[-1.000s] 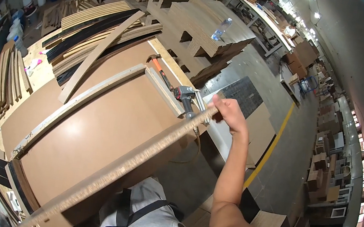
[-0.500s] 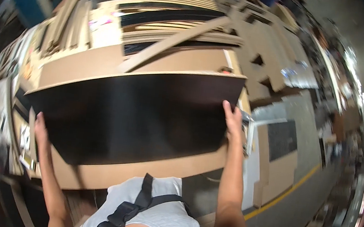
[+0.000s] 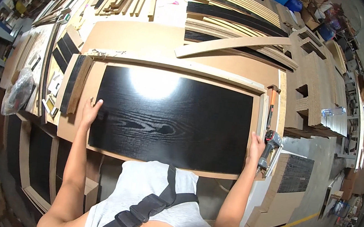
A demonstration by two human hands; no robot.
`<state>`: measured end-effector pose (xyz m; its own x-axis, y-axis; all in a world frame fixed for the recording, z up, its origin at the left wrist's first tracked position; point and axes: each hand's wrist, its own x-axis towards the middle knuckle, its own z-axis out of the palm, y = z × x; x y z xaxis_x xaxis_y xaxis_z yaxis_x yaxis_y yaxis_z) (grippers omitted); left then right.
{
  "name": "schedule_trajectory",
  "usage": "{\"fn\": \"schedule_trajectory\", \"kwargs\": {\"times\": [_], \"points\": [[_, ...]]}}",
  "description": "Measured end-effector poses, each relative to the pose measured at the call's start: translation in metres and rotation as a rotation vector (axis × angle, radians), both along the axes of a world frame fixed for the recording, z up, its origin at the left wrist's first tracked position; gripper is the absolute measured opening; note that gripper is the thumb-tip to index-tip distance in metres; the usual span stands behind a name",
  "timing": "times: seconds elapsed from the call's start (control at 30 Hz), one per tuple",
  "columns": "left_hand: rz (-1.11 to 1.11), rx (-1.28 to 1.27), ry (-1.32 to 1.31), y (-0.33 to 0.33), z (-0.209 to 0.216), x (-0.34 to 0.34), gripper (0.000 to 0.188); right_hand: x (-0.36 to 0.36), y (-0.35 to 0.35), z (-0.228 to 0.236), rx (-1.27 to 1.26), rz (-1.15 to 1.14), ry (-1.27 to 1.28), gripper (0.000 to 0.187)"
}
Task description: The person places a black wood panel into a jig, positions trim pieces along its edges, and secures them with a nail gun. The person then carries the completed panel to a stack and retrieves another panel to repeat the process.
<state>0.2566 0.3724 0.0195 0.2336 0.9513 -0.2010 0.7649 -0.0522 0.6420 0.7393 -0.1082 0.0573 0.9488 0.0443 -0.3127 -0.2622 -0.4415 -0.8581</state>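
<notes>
Bench [image 3: 169,15] — panel [image 3: 175,128] between left grip [image 3: 90,111], right grip [image 3: 256,147].

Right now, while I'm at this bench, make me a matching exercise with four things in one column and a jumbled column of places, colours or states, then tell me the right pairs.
Things:
1. black panel
2. hammer
3. clear bottle
4. left hand

Places, colours or states:
A. on the stacked brown boards
B. at the left edge of the black panel
C. glossy, with wood grain showing
D. partly orange

Right pairs: 1-C, 2-D, 3-A, 4-B.
</notes>
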Motion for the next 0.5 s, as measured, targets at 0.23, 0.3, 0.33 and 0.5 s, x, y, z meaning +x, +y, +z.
{"fn": "schedule_trajectory", "kwargs": {"times": [0.23, 0.3, 0.33, 0.5], "points": [[-0.045, -0.008, -0.073, -0.04, -0.03, -0.028, 0.081, -0.111, -0.086, -0.076, -0.08, -0.367, 0.382, 0.037], [-0.03, 0.031, 0.002, -0.051, -0.021, -0.01, 0.082, -0.142, -0.064, -0.055, 0.08, -0.387, 0.398, 0.046], [-0.038, 0.072, 0.074, -0.052, -0.018, 0.0, 0.084, -0.148, -0.06, -0.056, 0.182, -0.388, 0.396, 0.05], [-0.008, -0.082, -0.008, -0.045, -0.021, 0.008, 0.082, -0.139, -0.045, -0.048, 0.234, -0.404, 0.419, 0.082]]}}
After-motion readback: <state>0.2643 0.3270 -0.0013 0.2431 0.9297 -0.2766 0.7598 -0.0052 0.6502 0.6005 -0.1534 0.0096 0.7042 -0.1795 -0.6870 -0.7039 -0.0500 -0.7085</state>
